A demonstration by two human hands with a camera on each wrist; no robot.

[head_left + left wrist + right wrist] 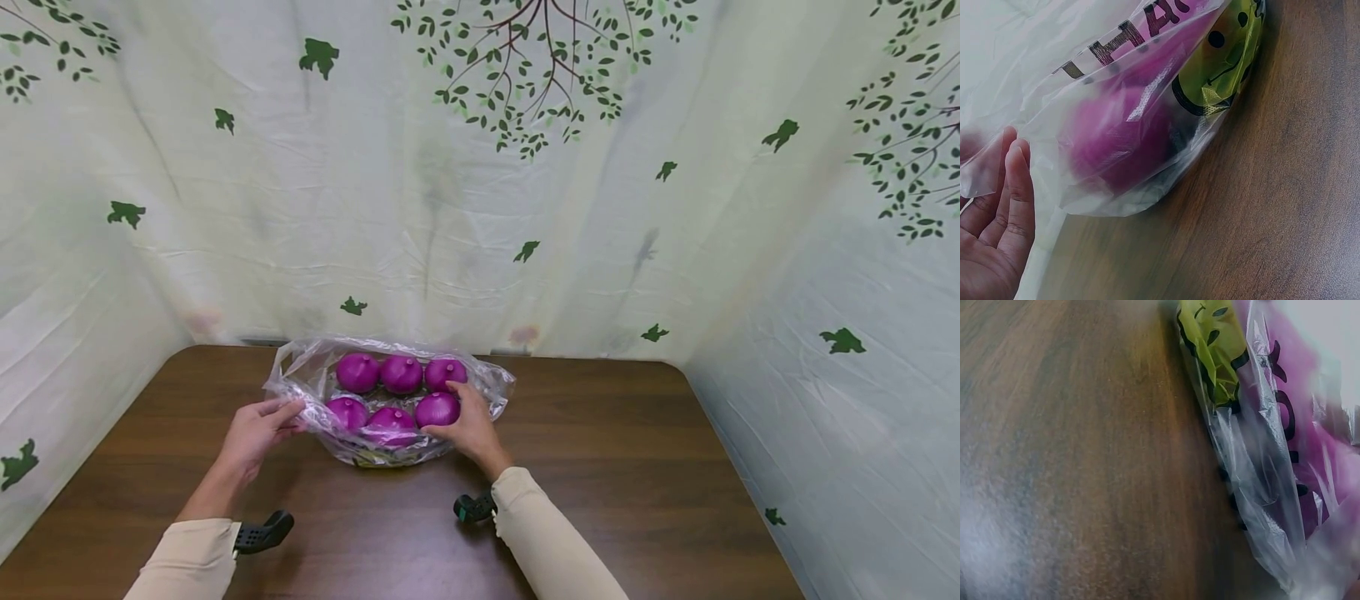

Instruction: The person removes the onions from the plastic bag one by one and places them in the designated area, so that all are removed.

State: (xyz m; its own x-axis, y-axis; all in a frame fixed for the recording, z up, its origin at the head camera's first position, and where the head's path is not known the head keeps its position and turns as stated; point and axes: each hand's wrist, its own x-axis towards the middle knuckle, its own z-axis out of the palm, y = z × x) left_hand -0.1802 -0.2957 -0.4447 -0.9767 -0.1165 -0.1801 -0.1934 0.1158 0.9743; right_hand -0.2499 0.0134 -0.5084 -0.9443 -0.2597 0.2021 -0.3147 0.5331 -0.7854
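A clear plastic bag lies spread on the table, its mouth wide and facing up. Several purple onions sit inside it in two rows. My left hand pinches the bag's left rim between thumb and fingers. In the left wrist view, the left hand holds the thin film beside one blurred onion. At the front right, my right hand reaches over the rim, thumb and fingers around an onion. The right wrist view shows the bag's crumpled side; the fingers are out of that frame.
Brown wooden table extends on both sides of the bag and in front. A pale curtain printed with leaves encloses the back and sides. Black lettering and a yellow smiling face are printed on the bag's front.
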